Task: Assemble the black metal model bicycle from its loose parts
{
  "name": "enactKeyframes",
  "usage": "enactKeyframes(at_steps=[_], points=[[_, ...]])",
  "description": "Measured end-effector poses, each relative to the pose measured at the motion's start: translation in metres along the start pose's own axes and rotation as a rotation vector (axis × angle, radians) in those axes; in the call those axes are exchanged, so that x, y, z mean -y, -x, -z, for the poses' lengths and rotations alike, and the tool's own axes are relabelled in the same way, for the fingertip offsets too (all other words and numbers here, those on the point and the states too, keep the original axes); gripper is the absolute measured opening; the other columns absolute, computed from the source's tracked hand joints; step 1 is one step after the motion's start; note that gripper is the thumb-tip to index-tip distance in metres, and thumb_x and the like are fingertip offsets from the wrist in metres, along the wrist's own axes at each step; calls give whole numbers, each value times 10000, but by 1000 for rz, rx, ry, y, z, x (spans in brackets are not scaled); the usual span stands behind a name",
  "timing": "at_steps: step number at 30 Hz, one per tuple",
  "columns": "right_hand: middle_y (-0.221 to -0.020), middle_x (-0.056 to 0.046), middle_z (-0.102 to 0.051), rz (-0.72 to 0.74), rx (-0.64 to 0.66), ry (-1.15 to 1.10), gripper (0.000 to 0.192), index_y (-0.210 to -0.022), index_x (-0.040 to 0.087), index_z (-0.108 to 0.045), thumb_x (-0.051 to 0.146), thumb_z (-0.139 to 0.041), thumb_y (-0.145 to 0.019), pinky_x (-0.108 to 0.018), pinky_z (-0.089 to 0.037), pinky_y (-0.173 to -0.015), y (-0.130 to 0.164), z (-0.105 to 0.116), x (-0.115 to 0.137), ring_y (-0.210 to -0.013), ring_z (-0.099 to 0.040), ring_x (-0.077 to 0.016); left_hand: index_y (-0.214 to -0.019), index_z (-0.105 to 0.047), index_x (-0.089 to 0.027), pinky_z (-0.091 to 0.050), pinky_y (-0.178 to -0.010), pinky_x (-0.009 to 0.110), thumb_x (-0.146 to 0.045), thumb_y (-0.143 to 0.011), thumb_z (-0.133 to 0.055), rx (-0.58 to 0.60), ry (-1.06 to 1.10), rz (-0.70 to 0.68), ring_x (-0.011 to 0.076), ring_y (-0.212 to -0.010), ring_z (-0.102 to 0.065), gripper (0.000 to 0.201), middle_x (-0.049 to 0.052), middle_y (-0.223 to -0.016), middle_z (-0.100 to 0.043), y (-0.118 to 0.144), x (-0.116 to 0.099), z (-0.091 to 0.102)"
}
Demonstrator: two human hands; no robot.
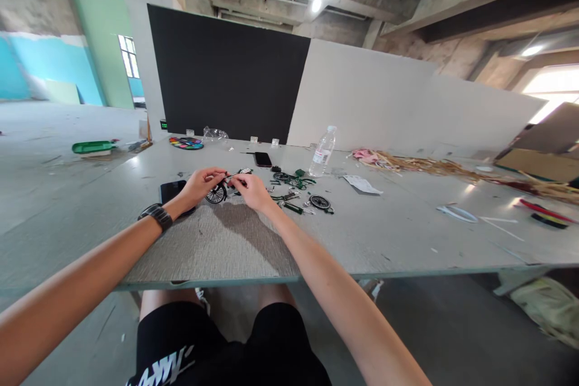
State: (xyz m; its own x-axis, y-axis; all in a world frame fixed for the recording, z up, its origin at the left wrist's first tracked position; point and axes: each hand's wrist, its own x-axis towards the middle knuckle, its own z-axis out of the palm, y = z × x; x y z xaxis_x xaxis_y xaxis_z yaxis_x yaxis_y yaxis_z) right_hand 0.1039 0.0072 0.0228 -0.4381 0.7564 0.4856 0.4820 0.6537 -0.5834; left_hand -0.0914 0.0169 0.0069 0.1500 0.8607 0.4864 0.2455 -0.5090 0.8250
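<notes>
A long grey table [398,235] runs across the room in front of the seated person, with a black panel [226,75] and a white board [398,99] standing behind it. Both bare forearms stretch out over the near part of the table and meet near its middle. The left hand [201,184], with a dark watch [156,215] on its wrist, is curled with its fingers pinched on a small model bicycle part [221,190], whose spoked wheel sits just below the fingertips. The right hand [254,190] is likewise partly closed, its fingertips touching the same small piece from the other side; how firmly either grips is too small to tell. A dark phone [170,191] lies just beside the left hand, partly hidden by the wrist. To the right of the hands lies a scatter of green and black model parts [294,182], including 1 loose wheel [320,202]. Beyond them stands a clear water bottle [322,152], upright, and a second phone [263,159] lies flat near it. A folded paper sheet [362,184] lies further right, a heap of straw-like strips [434,164] beyond that, and a colourful paint palette [186,143] sits at the far left edge.
</notes>
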Motion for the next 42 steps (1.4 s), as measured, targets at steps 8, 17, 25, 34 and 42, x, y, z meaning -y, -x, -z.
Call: enactKeyframes(at_steps=[8,17,25,34,42], points=[[-637,25,-539,-105,50,-127,324,-905,149,-758,326,-502,-997,-247,-304,-620,-1,0,2,-598,-434,-120,-1073,-723,-138,-539,-860,354,-622,-801,-672,16,-9,2,249,-934,-706,558,116,-1041,-771,2,2,0],[-848,-27,-698,-113,-90,-12,299,-881,173,-693,315,-461,-1006,-245,-394,-722,9,12,1,-771,-602,-154,-1159,-692,-159,-520,-987,426,-452,-721,-802,126,36,0,258,-1029,-708,538,121,-1069,-762,1,3,-1],[-805,-23,-609,-225,-263,147,361,-800,223,-504,449,-352,-1037,-278,-401,-746,8,13,-24,-813,-580,-193,-1037,-716,-152,-530,-983,450,-425,-649,-848,51,32,17,272,-970,-732,493,121,-1006,-782,-3,13,0],[-857,-21,-570,-184,-239,176,273,-779,238,-405,419,-511,-954,-289,-415,-815,8,8,-29,-906,-534,-193,-975,-697,-151,-558,-919,440,-467,-616,-863,-62,59,40,283,-944,-737,506,123,-950,-785,-3,13,-1],[-1055,-126,-636,-312,-213,342,280,-1000,170,-591,351,-382,-1043,-309,-440,-871,10,22,-26,-972,-599,-204,-914,-701,-160,-557,-872,422,-439,-619,-842,-180,-11,15,267,-866,-740,430,110,-884,-778,-5,18,3]])
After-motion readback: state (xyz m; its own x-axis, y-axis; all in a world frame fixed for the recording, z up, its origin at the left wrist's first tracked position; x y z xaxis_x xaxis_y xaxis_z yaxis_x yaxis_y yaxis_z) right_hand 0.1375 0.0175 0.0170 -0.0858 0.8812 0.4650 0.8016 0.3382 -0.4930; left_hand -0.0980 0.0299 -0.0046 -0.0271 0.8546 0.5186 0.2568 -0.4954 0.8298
